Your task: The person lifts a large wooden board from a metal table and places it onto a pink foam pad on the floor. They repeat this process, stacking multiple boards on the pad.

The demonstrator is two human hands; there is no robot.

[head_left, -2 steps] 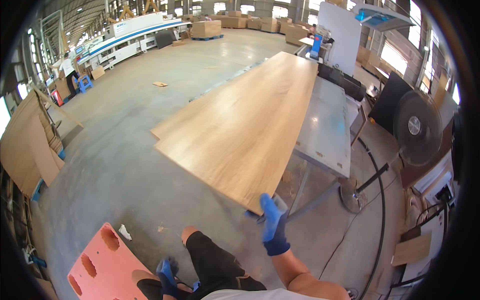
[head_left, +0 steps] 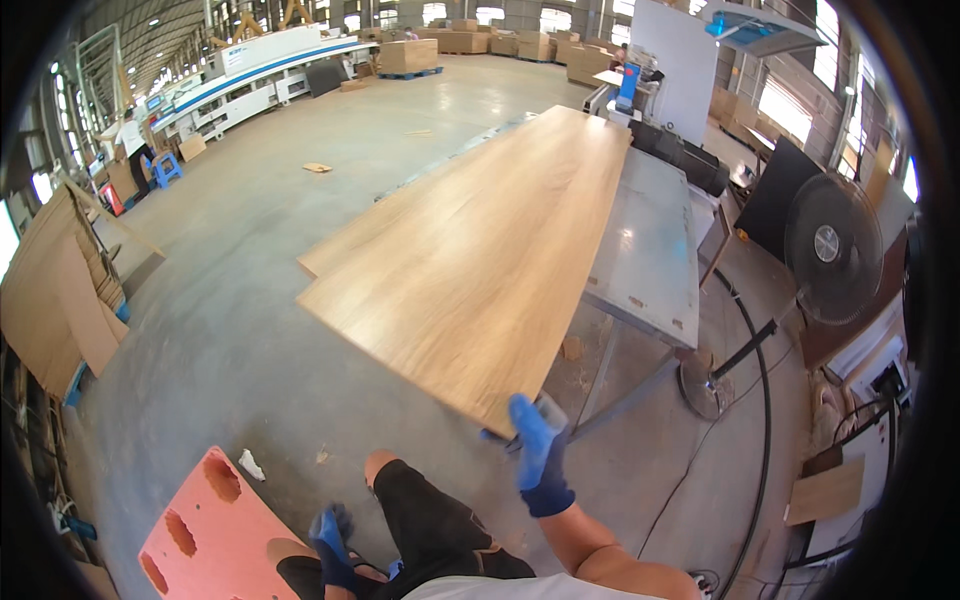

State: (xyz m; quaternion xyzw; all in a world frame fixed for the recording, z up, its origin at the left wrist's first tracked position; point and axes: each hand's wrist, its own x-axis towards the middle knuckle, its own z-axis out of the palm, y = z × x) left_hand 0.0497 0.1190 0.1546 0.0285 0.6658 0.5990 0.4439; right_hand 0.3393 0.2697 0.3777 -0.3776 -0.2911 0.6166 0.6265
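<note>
A long wood-grain board stretches away from me, lying over another board whose edge shows at the left. My right hand, in a blue glove, grips the near right corner of the top board. Its thumb is on the upper face, and the other fingers pass under the edge, partly hidden. Low beside my leg hangs my gloved left hand, away from the boards. Its fingers look loosely apart, and nothing shows in them.
A grey metal machine table runs along the boards' right side. Beyond stands a floor fan, with a black hose on the floor. A pink slab with holes is at my lower left. Brown panels are stacked at far left.
The top board's near end has shifted slightly left and toward me, with my right hand still on its corner. My left hand stays low.
</note>
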